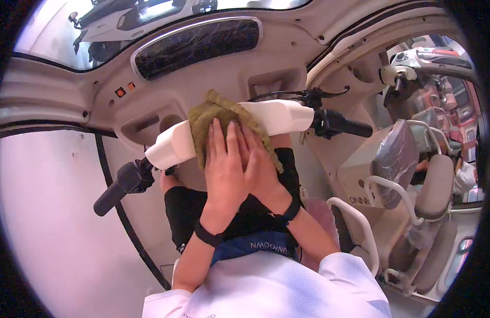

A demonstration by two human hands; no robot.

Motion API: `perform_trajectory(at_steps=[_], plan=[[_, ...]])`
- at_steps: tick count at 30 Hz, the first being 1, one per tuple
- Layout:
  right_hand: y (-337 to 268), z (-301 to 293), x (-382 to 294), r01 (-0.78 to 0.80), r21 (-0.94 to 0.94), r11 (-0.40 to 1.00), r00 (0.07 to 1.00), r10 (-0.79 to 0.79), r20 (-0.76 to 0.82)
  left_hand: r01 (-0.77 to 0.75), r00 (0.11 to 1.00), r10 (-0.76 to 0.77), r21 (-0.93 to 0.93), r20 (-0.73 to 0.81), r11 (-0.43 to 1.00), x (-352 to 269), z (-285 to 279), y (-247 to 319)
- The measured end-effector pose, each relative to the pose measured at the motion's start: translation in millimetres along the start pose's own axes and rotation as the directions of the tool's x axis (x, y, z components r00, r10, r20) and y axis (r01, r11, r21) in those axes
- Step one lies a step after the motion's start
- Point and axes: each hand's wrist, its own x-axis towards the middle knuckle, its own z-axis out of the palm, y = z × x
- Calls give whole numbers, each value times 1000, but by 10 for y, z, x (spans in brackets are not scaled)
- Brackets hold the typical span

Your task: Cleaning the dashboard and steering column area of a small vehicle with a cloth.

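Note:
An olive-green cloth [211, 109] is draped over the middle of a white handlebar cover [282, 117]. My left hand [226, 169] lies on the cloth with its fingers stretched forward, holding it against the cover. Close beside it, my right hand [265, 171] also presses on the cloth, and the two hands touch near the thumbs. Black grips stick out at both ends of the bar: the left grip [112, 198] and the right grip [350, 127], which has a brake lever [332, 94] in front of it. The cloth hides the centre of the cover.
I sit inside a small vehicle cabin. Ahead are a dark dashboard panel [197, 47], orange switches [120, 92], and moulded pockets [139, 129]. To my right, an open side shows plastic-wrapped seating [396, 163], white rails [360, 226] and another handlebar [400, 77]. A person's sleeve [465, 177] appears there.

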Motion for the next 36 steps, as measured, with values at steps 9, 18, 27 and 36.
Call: perform_trajectory(at_steps=[9, 18, 27, 36], plan=[[-221, -322, -72, -216, -292, 932, 965, 159, -208, -87, 995, 92, 119, -31, 989, 151, 46, -169], [-71, -231, -55, -32, -288, 957, 994, 59, 87, -227, 971, 218, 80, 101, 971, 190, -4, -123], [117, -156, 407, 72, -306, 949, 985, -20, 171, -145, 988, 129, 228, 84, 963, 486, 105, -238], [-126, -118, 13, -22, -384, 923, 989, 75, 124, -142, 990, 140, 244, 26, 959, 54, 193, -333]])
